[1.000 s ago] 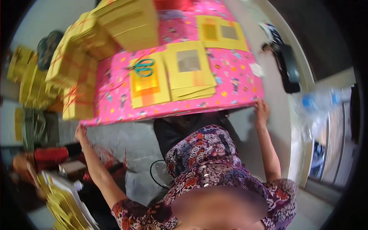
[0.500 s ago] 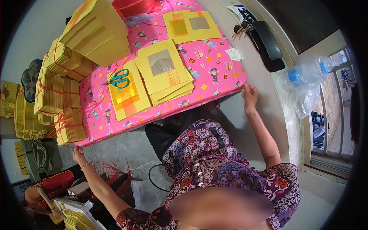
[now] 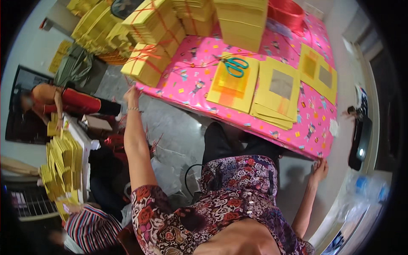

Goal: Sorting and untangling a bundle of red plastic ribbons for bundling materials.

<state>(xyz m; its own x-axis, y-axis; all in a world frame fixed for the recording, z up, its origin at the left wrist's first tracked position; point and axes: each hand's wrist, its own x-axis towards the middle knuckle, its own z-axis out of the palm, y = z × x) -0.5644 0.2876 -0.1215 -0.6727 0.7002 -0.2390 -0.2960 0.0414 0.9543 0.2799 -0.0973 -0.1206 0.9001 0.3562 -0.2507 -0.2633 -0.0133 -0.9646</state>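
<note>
My left hand (image 3: 132,95) is closed at the near left corner of a table (image 3: 193,102) with a pink patterned cover. At the near right corner, my right hand (image 3: 321,169) has its fingers curled against the table's edge. Between them, green-handled scissors (image 3: 236,68) lie on a yellow paper sheet with a gold and orange patch (image 3: 231,95). Right of that sits a loose pile of yellow sheets (image 3: 276,106), the top one bearing a silver square. Farther right lie more yellow sheets (image 3: 316,70) with gold and silver patches.
Yellow paper bundles (image 3: 146,63) tied with red string line the table's left side. A tall yellow stack (image 3: 240,25) and red plastic string (image 3: 289,17) stand at the back. Two other people work at left beside a pile of folded yellow paper (image 3: 63,159). A wall ledge runs along the right.
The view has swung left, so the table sits farther right and the people at left show more. Both hands stay at the table's near corners, and the papers and scissors lie as before.
</note>
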